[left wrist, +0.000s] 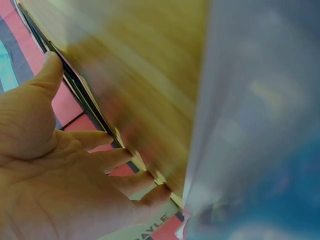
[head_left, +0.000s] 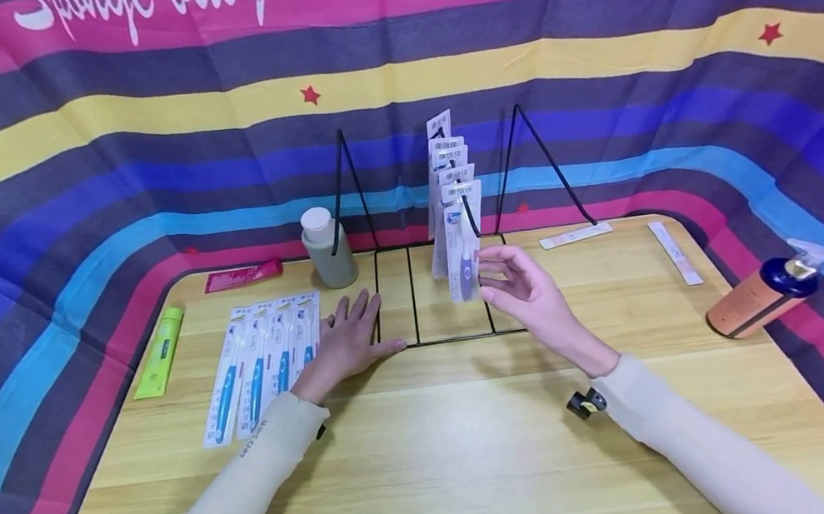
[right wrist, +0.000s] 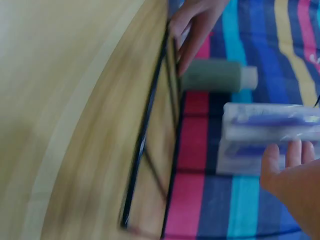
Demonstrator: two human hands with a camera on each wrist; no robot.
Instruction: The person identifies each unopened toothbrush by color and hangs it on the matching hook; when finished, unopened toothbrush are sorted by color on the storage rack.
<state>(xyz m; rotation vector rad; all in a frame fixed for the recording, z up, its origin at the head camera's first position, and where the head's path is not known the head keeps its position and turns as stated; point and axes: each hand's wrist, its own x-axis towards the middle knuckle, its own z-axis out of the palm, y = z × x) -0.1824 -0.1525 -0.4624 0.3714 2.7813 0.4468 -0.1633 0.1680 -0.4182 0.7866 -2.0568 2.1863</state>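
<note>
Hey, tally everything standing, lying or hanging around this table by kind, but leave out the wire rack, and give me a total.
Toothbrush packs lying flat: 4
Hanging toothbrush packs: 5 visible
Bottles: 2, grey one and orange pump one
Tubes: 2, green one and pink one
Thin white packets: 2
Total: 15 visible

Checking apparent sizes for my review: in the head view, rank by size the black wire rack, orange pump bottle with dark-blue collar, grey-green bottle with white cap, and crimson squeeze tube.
By overall outline, largest to smallest:
1. Black wire rack
2. Orange pump bottle
3. Grey-green bottle
4. Crimson squeeze tube
</note>
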